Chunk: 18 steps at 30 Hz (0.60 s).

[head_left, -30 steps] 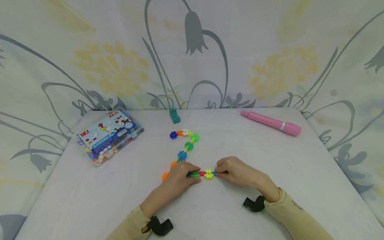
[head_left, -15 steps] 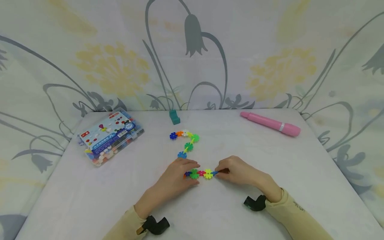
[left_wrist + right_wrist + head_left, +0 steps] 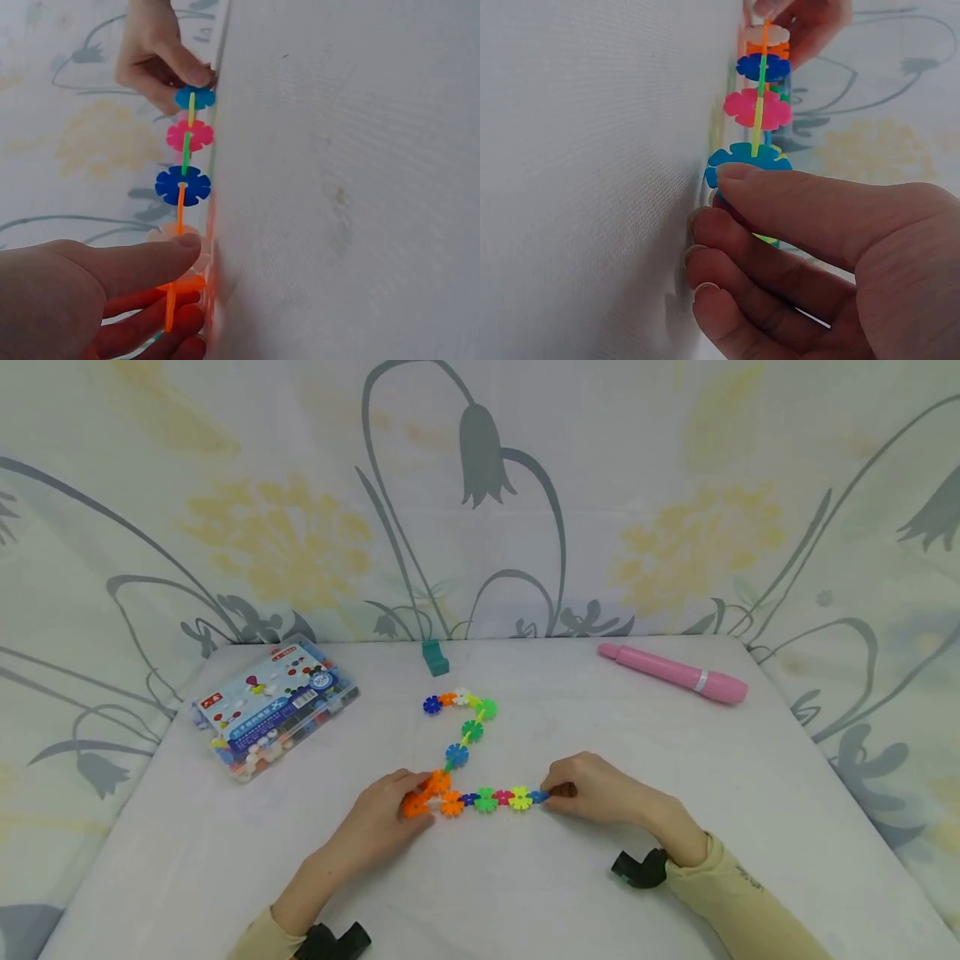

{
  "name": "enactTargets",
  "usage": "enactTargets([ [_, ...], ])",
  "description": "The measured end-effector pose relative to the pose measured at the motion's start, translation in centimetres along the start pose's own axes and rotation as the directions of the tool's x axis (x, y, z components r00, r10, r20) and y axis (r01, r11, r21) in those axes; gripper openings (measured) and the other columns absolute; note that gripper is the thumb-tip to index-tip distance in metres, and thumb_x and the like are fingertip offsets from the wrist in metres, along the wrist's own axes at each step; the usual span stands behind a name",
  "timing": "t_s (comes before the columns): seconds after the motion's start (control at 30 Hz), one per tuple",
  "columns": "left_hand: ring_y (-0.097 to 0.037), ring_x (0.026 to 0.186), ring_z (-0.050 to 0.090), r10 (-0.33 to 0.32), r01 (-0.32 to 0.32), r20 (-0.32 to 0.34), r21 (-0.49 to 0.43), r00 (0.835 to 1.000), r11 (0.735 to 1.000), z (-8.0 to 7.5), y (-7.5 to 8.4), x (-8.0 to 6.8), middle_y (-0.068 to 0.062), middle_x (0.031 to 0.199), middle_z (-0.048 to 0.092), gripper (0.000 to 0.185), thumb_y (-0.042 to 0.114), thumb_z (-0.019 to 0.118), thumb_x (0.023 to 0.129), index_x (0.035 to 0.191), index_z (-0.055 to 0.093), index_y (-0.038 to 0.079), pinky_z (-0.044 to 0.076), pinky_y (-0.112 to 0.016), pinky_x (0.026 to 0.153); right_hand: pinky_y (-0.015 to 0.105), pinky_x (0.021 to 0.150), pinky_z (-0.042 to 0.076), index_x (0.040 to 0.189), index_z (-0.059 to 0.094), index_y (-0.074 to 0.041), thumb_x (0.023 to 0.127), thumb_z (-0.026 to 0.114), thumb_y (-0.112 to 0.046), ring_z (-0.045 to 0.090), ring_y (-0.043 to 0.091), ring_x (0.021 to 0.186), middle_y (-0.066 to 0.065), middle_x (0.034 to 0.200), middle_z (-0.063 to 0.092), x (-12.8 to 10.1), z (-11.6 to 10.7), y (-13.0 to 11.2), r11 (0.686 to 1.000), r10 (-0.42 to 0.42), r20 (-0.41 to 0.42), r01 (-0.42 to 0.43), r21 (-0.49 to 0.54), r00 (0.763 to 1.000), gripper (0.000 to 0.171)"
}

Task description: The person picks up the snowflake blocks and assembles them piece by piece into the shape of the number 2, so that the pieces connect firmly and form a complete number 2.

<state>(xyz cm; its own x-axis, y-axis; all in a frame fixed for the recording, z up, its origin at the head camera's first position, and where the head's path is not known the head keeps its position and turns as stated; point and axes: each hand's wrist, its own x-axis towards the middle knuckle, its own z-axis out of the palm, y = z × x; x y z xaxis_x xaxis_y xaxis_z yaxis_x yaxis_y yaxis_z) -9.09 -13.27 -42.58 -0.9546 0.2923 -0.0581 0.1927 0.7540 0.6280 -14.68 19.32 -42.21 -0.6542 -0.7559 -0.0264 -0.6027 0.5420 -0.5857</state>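
A chain of colourful snowflake discs (image 3: 472, 752) lies on the white table (image 3: 525, 893), shaped like a 2. My left hand (image 3: 401, 806) pinches the orange discs (image 3: 415, 805) at the bottom left corner of the chain; the left wrist view shows thumb and fingers round an orange disc (image 3: 180, 289). My right hand (image 3: 592, 789) pinches the blue disc (image 3: 537, 796) at the chain's right end, which shows close up as the blue disc (image 3: 746, 161) under the thumb. Between the hands run blue, green, pink and yellow discs.
A clear plastic box (image 3: 273, 706) of spare discs sits at the back left. A pink marker-like tube (image 3: 671, 673) lies at the back right, a small teal block (image 3: 434, 657) at the back middle. A flower-patterned cloth (image 3: 480, 493) hangs behind the table.
My left hand has slid left along the bottom row, from the blue and green discs to the orange corner discs. The row now lies uncovered. My right hand has stayed on the blue end disc.
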Motion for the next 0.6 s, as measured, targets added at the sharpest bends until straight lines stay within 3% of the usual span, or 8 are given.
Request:
enactTargets([
  [0.27,-0.027,0.112,0.062,0.018,-0.018,0.005,-0.012,1.0,1.0,0.4,0.5,0.5,-0.008,0.118,0.067,0.045,0.015,0.077,0.087,0.13,0.065,0.006,0.049,-0.048,0.101,0.019,0.063,0.049,0.098,0.077,-0.012,0.089,0.076,-0.015,0.052,-0.002,0.068,-0.014,0.078,0.063,-0.2,-0.7,-0.2,1.0,0.011,0.032,-0.012,0.012,0.999,0.009],
  [0.6,-0.031,0.116,0.06,0.087,-0.084,0.084,-0.039,0.993,0.996,1.5,1.3,1.2,-0.012,0.125,0.066,0.049,0.016,0.076,0.089,0.134,0.062,0.004,0.049,-0.05,0.101,0.021,0.068,0.051,0.102,0.077,-0.013,0.089,0.075,-0.02,0.054,0.0,0.073,-0.015,0.085,0.066,-1.8,-2.2,0.4,0.994,0.098,0.119,-0.103,0.041,0.988,0.014],
])
